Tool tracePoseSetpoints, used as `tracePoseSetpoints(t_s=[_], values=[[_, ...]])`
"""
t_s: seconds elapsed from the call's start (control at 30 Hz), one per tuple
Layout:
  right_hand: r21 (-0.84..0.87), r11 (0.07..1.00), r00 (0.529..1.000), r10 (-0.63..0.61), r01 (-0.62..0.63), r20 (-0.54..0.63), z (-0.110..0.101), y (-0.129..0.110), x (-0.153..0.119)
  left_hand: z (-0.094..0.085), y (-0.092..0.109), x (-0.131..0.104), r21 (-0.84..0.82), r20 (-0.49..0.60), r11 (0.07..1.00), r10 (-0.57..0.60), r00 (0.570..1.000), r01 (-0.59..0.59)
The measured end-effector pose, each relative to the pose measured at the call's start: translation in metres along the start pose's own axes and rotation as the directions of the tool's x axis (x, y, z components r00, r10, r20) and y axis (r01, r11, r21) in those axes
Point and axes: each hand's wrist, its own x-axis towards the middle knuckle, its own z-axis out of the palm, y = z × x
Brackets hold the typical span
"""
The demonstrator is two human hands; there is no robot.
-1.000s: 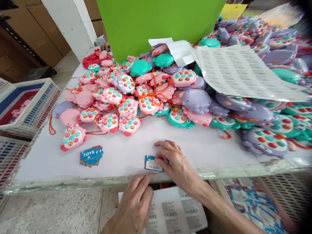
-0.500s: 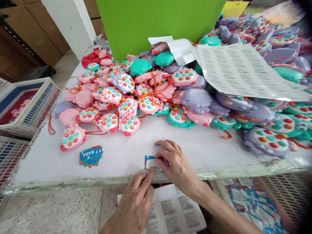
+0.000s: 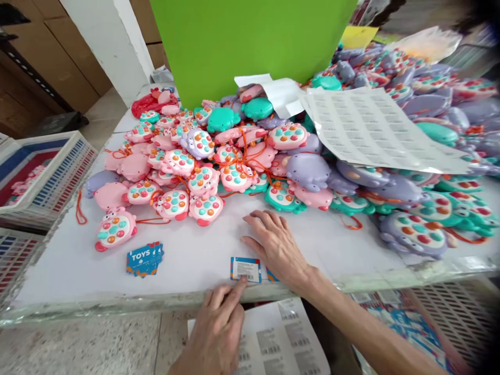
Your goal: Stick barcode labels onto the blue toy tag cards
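A blue-edged card (image 3: 246, 270) with a white barcode sticker on it lies flat near the table's front edge. My left hand (image 3: 219, 325) rests its stretched index fingertip on the card's lower edge, its other fingers bent; it hides part of a label sheet (image 3: 289, 338) below the table edge. My right hand (image 3: 275, 247) is open just right of the card, fingers spread over the tabletop, nothing seen in them. Beneath its wrist another blue card (image 3: 272, 276) is mostly covered. To the left lies a small stack of blue TOYS cards (image 3: 144, 259).
Pink, purple and teal animal toys (image 3: 205, 179) with orange cords are heaped across the table (image 3: 187, 255). More label sheets (image 3: 363, 125) rest on the heap. A green panel (image 3: 250, 47) stands behind. Plastic crates (image 3: 54, 172) stand left; a crate of cards (image 3: 414, 323) is lower right.
My right hand has let go of the sticker area, moving up off the card with fingers spreading. The sticker now shows whole on the card. My left fingertip stays at its lower edge.
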Motion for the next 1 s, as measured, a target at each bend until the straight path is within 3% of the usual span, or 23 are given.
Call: tracePoseSetpoints(t_s=[0.13, 0.5, 0.87, 1.0], values=[[-0.055, 0.996, 0.998, -0.065, 0.065, 0.0, -0.002, 0.003, -0.016, 0.002, 0.001, 0.0, -0.001, -0.007, 1.0, -0.009, 1.0, 0.009], [-0.074, 0.995, 0.997, -0.061, 0.064, 0.038, -0.014, -0.013, -0.031, 0.003, 0.002, -0.003, -0.028, -0.031, 0.999, -0.028, 0.999, 0.028], [-0.007, 1.0, 0.993, -0.024, 0.025, 0.119, -0.012, -0.035, -0.019, 0.015, -0.006, -0.032, 0.12, -0.203, 0.993, 0.043, 0.978, -0.018], [0.069, 0.997, 0.992, 0.014, -0.023, 0.129, -0.033, -0.037, -0.023, 0.013, -0.003, -0.038, 0.101, -0.232, 0.994, 0.054, 0.971, -0.032]])
